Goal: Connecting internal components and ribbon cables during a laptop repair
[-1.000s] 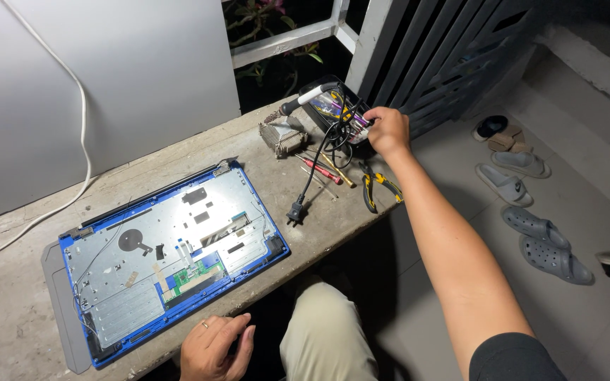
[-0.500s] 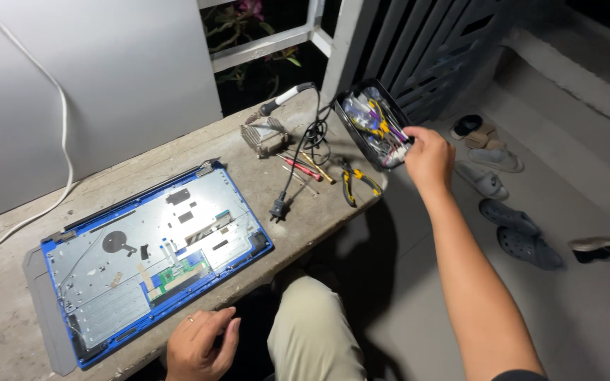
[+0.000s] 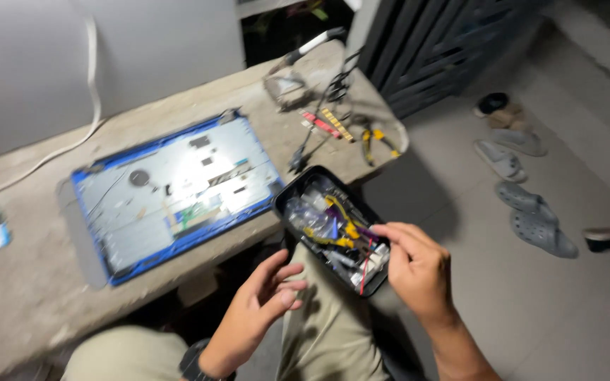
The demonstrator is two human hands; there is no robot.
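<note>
1. The right hand [image 3: 418,271] was seen pinching the near end of a black parts tray [image 3: 333,227], thumb and fingers closed on its rim, and the tray was held in the air over the person's lap.
2. The left hand [image 3: 266,300] was held open just below and left of the tray, fingers loosely curled and touching nothing, as far as could be told through the blur.
3. The tray was filled with loose small parts: clear bags, yellow pieces, a red wire [image 3: 366,267]. It was judged light and stiff, but easily spilled if tilted, being open-topped.
4. A hold at one end was judged unsteady; a second grip under the far end or along the long rim would be safer, with the tray kept level.
5. Left of the hands, an opened laptop shell with a blue frame [image 3: 171,194] lay flat on the concrete counter [image 3: 30,282].
6. Beyond the hands, yellow-handled pliers [image 3: 375,137], red and yellow strips and a black cable lay on the counter's far end.
7. To the right of the hands, sandals [image 3: 531,219] lay on the floor.
</note>
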